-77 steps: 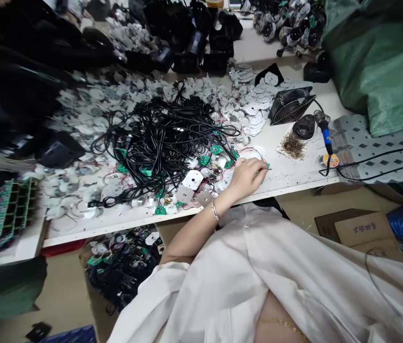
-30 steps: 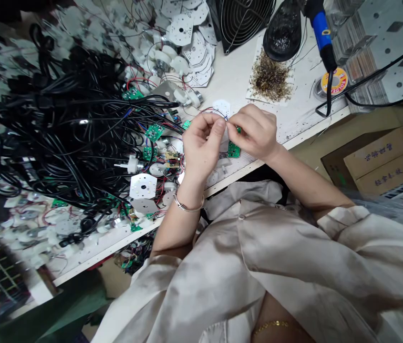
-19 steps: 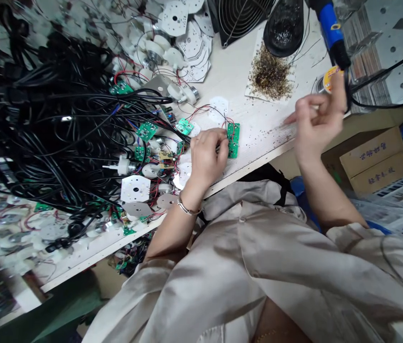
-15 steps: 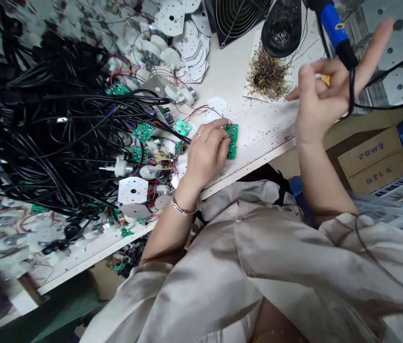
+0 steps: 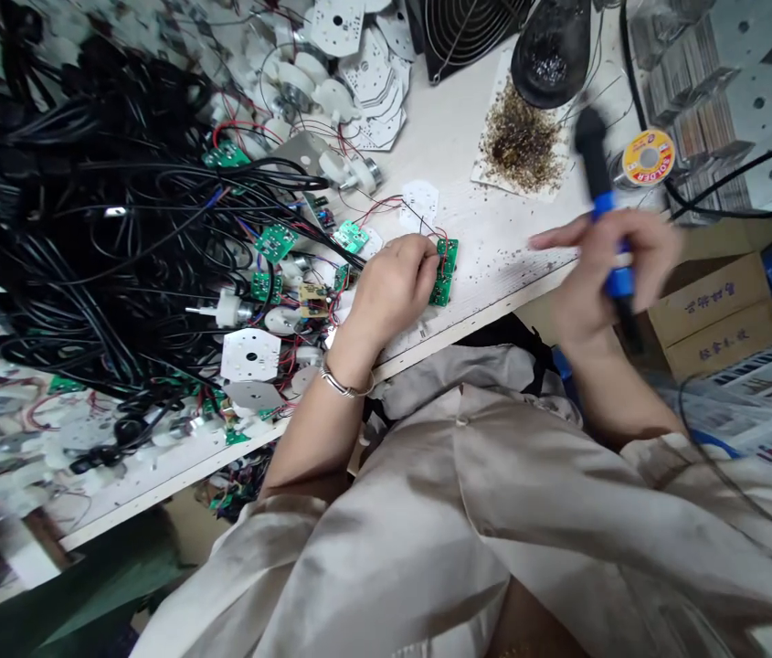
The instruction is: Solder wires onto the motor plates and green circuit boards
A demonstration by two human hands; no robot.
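On the table [image 5: 485, 228], your left hand [image 5: 391, 285] curls left of the green board [image 5: 449, 271], its grip hidden; your right hand [image 5: 601, 279] clamps the soldering iron [image 5: 603, 203]. A hasty swing could burn you or snag red wires [image 5: 441, 236].

Solder reel [image 5: 647, 157]: on workbench [image 5: 488, 224]. Left of reel: granule heap [image 5: 523, 146]; farther left, circuit board [image 5: 445, 285], then cable tangle [image 5: 118, 251]. Behind-left: fan [image 5: 469, 32]. Right: stacks [image 5: 697, 100], probably plates. Below, right: carton [image 5: 714, 306].

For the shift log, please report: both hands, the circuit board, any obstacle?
Right hand holding soldering iron. Left hand at green circuit board, contact unclear. Dark specks on bench between hands.
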